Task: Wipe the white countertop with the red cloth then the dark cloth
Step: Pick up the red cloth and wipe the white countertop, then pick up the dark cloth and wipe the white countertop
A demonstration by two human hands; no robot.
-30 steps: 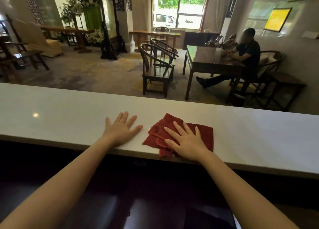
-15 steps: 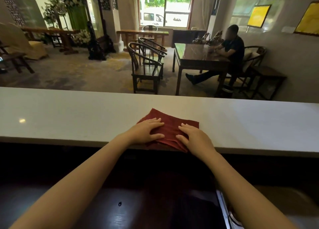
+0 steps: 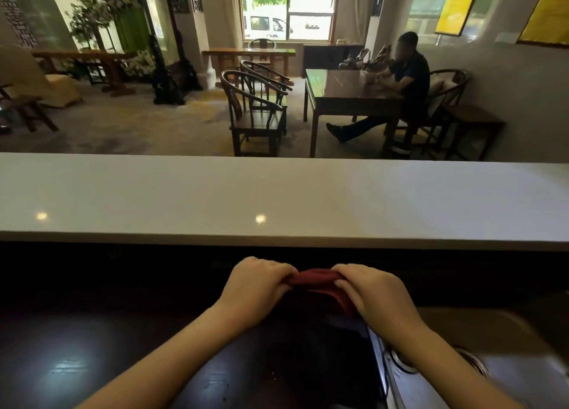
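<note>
The red cloth [image 3: 317,279] is bunched between both hands, held below and in front of the white countertop [image 3: 277,193], over the dark lower surface. My left hand [image 3: 257,285] grips its left end with fingers curled. My right hand [image 3: 369,291] grips its right end, and a flap of the cloth hangs down under that hand. A dark shape lies below the hands near the sink edge; I cannot tell whether it is the dark cloth.
A metal sink [image 3: 480,362] with a drain sits at the lower right. The dark lower counter [image 3: 92,347] spreads left. Beyond the countertop are wooden chairs [image 3: 255,112], a table [image 3: 348,91] and a seated person [image 3: 406,79].
Both hands gathered the red cloth and pulled it off the white countertop toward me, down over the dark lower surface. The countertop now has nothing on it.
</note>
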